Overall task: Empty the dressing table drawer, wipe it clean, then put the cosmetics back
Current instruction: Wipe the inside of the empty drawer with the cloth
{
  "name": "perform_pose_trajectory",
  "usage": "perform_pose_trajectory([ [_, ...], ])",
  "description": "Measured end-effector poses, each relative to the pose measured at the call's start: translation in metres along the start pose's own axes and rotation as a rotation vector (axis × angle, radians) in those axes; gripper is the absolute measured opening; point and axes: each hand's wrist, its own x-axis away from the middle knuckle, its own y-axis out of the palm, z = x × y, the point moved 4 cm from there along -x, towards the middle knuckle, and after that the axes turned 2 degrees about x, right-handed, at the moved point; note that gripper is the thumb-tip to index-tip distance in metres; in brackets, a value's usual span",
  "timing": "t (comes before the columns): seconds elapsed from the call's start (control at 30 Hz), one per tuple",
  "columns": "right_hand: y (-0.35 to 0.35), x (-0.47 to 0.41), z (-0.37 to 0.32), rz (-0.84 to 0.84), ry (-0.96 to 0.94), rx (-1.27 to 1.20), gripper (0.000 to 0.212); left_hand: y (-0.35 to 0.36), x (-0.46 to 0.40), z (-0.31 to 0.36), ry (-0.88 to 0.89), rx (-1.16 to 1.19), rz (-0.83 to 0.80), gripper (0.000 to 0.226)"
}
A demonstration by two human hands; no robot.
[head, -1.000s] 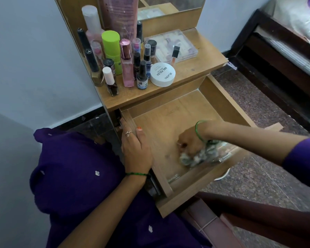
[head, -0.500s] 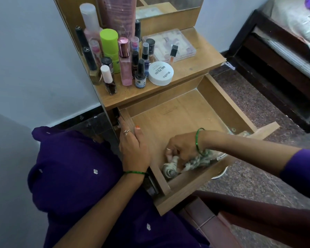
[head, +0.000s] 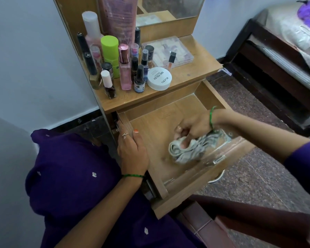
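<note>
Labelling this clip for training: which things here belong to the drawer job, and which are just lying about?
Job:
open wooden drawer
crumpled grey-white cloth gripped by right hand
left hand on drawer's side
cosmetics, e.g. round white jar, lime-capped bottle

Lying about:
dark-framed bed
mirror

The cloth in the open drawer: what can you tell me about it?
The cloth is a crumpled rag, pale grey-white with darker streaks, bunched into folds and blurred. It lies on the wooden floor of the pulled-out drawer, near the front right corner. The right hand grips it from above, fingers curled into the folds. The left hand rests on the drawer's left wall, apart from the cloth.
</note>
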Motion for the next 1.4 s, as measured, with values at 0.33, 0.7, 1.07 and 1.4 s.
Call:
perform_pose_trajectory([
  [0.33, -0.018, 0.005, 0.055, -0.054, 0.440, 0.721, 0.026, -0.001, 0.003, 0.005, 0.022, 0.017, -0.008, 0.064],
  [0.7, -0.023, -0.006, 0.054, 0.121, 0.452, 0.593, 0.019, 0.000, -0.001, 0.000, 0.025, 0.011, 0.010, 0.064],
  [1.07, -0.055, -0.003, 0.025, 0.603, 0.276, 0.041, 0.014, 0.001, 0.000, 0.000, 0.024, 0.012, 0.007, 0.064],
  [1.4, -0.007, -0.044, -0.035, 0.302, 0.015, -1.338, 0.020, 0.000, -0.001, -0.003, 0.008, -0.018, 0.021, 0.066],
])
